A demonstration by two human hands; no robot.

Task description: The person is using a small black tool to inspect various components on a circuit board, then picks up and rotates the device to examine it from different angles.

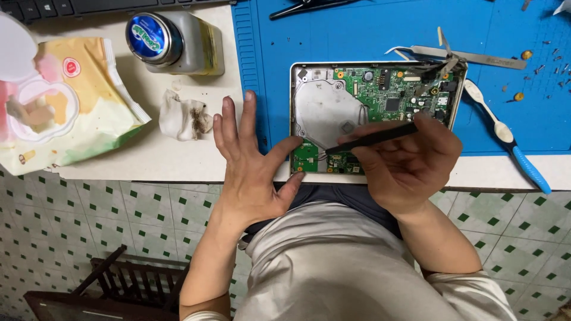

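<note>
- A white desk (178, 160) stands over green-patterned floor tiles, with a blue work mat (369, 35) on its right part.
- The left hand (253, 169) lies flat, fingers spread wide and holding nothing, its thumb touching the near left edge of the opened device (375, 113).
- The right hand (410, 163) has its grip closed on a black tool (372, 138), the tip resting on the circuit board near the front edge.
- A jar with a blue lid (172, 41), a soiled wipe (184, 117) and a wipes pack (65, 101) sit to the left.
</note>
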